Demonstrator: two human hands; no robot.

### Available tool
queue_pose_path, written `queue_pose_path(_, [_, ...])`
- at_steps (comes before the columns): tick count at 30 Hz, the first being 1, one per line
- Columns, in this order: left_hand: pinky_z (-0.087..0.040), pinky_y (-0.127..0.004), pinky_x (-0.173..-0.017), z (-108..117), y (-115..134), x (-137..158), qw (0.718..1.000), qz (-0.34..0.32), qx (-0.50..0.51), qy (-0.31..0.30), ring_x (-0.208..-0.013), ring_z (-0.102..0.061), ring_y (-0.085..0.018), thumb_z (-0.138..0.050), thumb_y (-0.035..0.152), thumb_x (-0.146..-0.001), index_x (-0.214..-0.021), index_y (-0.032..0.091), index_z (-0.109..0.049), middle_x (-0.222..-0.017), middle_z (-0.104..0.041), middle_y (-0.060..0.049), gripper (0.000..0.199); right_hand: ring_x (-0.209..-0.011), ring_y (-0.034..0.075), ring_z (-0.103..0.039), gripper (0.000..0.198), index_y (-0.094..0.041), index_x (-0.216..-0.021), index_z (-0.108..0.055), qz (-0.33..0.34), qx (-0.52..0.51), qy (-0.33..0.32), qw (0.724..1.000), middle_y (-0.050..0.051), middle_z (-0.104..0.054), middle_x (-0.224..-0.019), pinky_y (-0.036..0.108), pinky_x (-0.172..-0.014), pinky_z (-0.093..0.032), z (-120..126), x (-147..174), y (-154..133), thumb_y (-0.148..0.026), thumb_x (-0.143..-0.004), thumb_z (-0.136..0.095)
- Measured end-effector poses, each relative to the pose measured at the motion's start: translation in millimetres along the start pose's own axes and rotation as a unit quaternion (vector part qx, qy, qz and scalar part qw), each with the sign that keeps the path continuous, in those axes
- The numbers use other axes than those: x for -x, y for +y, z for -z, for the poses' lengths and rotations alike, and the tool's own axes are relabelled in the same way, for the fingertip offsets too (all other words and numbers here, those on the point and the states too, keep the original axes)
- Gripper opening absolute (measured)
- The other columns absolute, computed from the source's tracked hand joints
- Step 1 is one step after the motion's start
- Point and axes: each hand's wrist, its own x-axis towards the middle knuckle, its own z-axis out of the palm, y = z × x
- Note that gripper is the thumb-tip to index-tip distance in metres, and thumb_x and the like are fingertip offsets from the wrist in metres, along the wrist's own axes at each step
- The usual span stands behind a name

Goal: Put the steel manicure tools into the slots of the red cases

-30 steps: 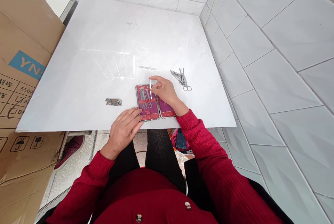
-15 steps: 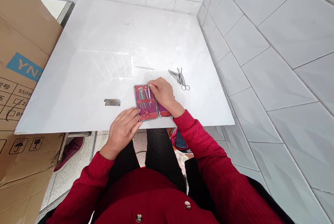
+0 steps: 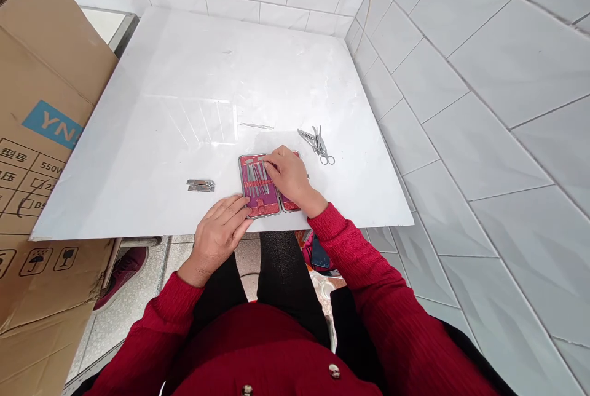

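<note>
A manicure case point(image 3: 259, 206) lies unfolded near the front edge of the table, its lining red and purple. Several slim metal tools point(image 3: 252, 176) sit side by side under a red strap in its left half. At the lower left corner, my left hand point(image 3: 221, 230) grips the case's edge between fingers and thumb. My right hand point(image 3: 289, 173) pinches the upper end of a slim metal manicure tool at the top right of that row; which kind it is, I cannot tell. That hand covers much of the case's right half.
Two nail clippers point(image 3: 201, 186) lie left of the case. Small scissors point(image 3: 326, 160) and other metal tools rest together to the right. One thin metal tool point(image 3: 257, 126) lies behind the case on the white table point(image 3: 184, 64). A cardboard box point(image 3: 55, 82) stands left; tiled walls border the back and right.
My right hand has come slightly down toward me, and the tool in its pinch has slid lower into the row. My left hand keeps its hold on the case. The camera view has shifted slightly.
</note>
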Motion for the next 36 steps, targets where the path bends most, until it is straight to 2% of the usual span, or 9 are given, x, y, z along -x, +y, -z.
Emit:
queue_pose_path(6, [-0.057, -0.047, -0.108, 0, 0, 0, 1.0, -0.004, -0.005, 0.001, -0.126, -0.068, -0.027, -0.068, 0.021, -0.099, -0.12, 0.018, -0.067, -0.129, -0.074, -0.01, 0.022, -0.09, 0.021, -0.062, 0.022, -0.021, -0.097, -0.079, -0.014, -0.008, -0.016, 1.0, 0.004, -0.068, -0.093, 0.034, -0.08, -0.046, 13, -13, -1, -0.022, -0.098, -0.056])
queue_pose_path(8, [-0.056, -0.046, -0.108, 1, 0, 0, 1.0, -0.005, -0.004, 0.003, -0.126, -0.068, -0.027, -0.068, 0.02, -0.099, -0.121, 0.018, -0.067, -0.129, -0.074, -0.01, 0.022, -0.089, 0.021, -0.062, 0.021, -0.021, -0.094, -0.078, -0.028, 0.014, -0.015, 0.999, 0.004, -0.07, -0.094, 0.034, -0.079, -0.046, 20, -27, 0, -0.021, -0.096, -0.057])
queue_pose_path(11, [-0.056, -0.046, -0.109, 1, 1, 1, 1.0, -0.004, -0.001, 0.005, -0.126, -0.068, -0.026, -0.067, 0.02, -0.099, -0.12, 0.018, -0.067, -0.129, -0.074, -0.01, 0.021, -0.092, 0.022, -0.063, 0.02, -0.02, -0.098, -0.077, -0.042, 0.065, -0.011, 0.997, 0.006, -0.071, -0.104, 0.036, -0.081, -0.047, 25, -57, 3, -0.022, -0.095, -0.058])
queue_pose_path(16, [-0.056, -0.045, -0.109, 2, 1, 0, 1.0, 0.0, 0.005, 0.002, -0.126, -0.068, -0.026, -0.066, 0.019, -0.099, -0.118, 0.017, -0.068, -0.129, -0.074, -0.01, 0.019, -0.101, 0.027, -0.064, 0.021, -0.021, -0.109, -0.077, -0.055, 0.166, -0.036, 0.984, 0.011, -0.07, -0.117, 0.039, -0.084, -0.05, 16, -108, 7, -0.023, -0.092, -0.064])
queue_pose_path(21, [-0.058, -0.046, -0.107, 3, 2, 0, 1.0, 0.005, 0.004, 0.005, -0.125, -0.069, -0.027, -0.066, 0.019, -0.099, -0.119, 0.018, -0.068, -0.129, -0.074, -0.01, 0.02, -0.098, 0.03, -0.066, 0.021, -0.018, -0.099, -0.078, -0.06, 0.226, -0.08, 0.969, 0.016, -0.072, -0.112, 0.041, -0.081, -0.052, 2, -134, 4, -0.013, -0.091, -0.06])
queue_pose_path(27, [-0.058, -0.047, -0.107, 3, 2, 1, 1.0, 0.011, 0.01, 0.005, -0.126, -0.068, -0.027, -0.065, 0.019, -0.1, -0.12, 0.019, -0.068, -0.13, -0.074, -0.009, 0.02, -0.086, 0.03, -0.067, 0.02, -0.017, -0.085, -0.075, -0.05, 0.211, -0.139, 0.966, 0.016, -0.073, -0.089, 0.04, -0.076, -0.05, 3, -145, 6, -0.006, -0.087, -0.059])
queue_pose_path(30, [-0.058, -0.047, -0.108, 3, 2, 2, 1.0, 0.012, 0.007, 0.002, -0.126, -0.068, -0.027, -0.065, 0.02, -0.1, -0.12, 0.019, -0.068, -0.131, -0.074, -0.009, 0.02, -0.083, 0.027, -0.065, 0.019, -0.019, -0.081, -0.071, -0.032, 0.199, -0.153, 0.968, 0.014, -0.074, -0.09, 0.038, -0.074, -0.049, 4, -141, 6, -0.008, -0.088, -0.058])
queue_pose_path(33, [-0.058, -0.047, -0.108, 3, 2, 1, 1.0, 0.01, 0.008, 0.003, -0.126, -0.068, -0.026, -0.065, 0.02, -0.101, -0.12, 0.019, -0.068, -0.13, -0.074, -0.009, 0.019, -0.083, 0.026, -0.064, 0.019, -0.018, -0.086, -0.068, -0.014, 0.2, -0.136, 0.97, 0.014, -0.074, -0.096, 0.038, -0.077, -0.048, 7, -130, 1, -0.009, -0.091, -0.052])
queue_pose_path(36, [-0.057, -0.046, -0.108, 3, 1, 0, 1.0, 0.009, 0.01, 0.0, -0.126, -0.068, -0.026, -0.064, 0.021, -0.101, -0.12, 0.019, -0.069, -0.13, -0.074, -0.009, 0.019, -0.079, 0.023, -0.062, 0.019, -0.018, -0.097, -0.063, -0.01, 0.151, -0.088, 0.985, 0.01, -0.073, -0.091, 0.039, -0.08, -0.047, 16, -114, -3, -0.011, -0.097, -0.046])
